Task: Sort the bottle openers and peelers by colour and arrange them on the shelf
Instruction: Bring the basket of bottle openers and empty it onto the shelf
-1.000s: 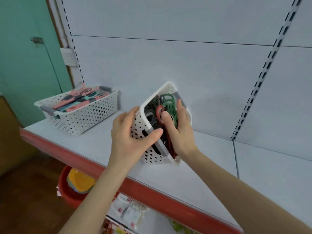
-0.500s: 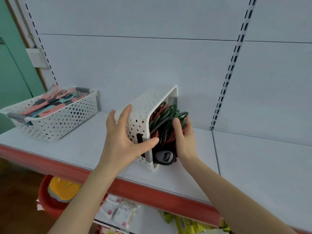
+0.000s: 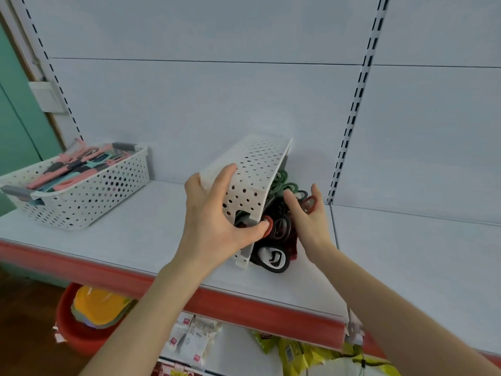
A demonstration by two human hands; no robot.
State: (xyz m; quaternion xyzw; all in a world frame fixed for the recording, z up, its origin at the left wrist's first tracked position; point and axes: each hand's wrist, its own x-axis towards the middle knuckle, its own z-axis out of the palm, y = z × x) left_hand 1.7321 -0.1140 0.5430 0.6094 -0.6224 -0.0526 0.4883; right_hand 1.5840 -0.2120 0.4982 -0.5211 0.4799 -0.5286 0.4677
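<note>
A white perforated basket (image 3: 253, 169) is tipped over on its side on the pale shelf (image 3: 141, 234), its opening facing right. My left hand (image 3: 214, 218) grips its near end, thumb hooked at the rim. A heap of bottle openers (image 3: 282, 226) in green, red and black spills out of it onto the shelf; one black opener (image 3: 273, 257) lies nearest the front edge. My right hand (image 3: 309, 215) rests against the right side of the heap with fingers spread and relaxed.
A second white basket (image 3: 81, 196) with pink, teal and grey peelers stands at the shelf's left. A slotted upright (image 3: 349, 109) runs up the back wall. Red trim (image 3: 244, 308) edges the shelf front. Below are packets and a red tub (image 3: 78, 337).
The basket has been tipped further, from tilted upright to nearly upside down, and the openers have slid out onto the shelf. My right hand moved from inside the basket to beside the heap.
</note>
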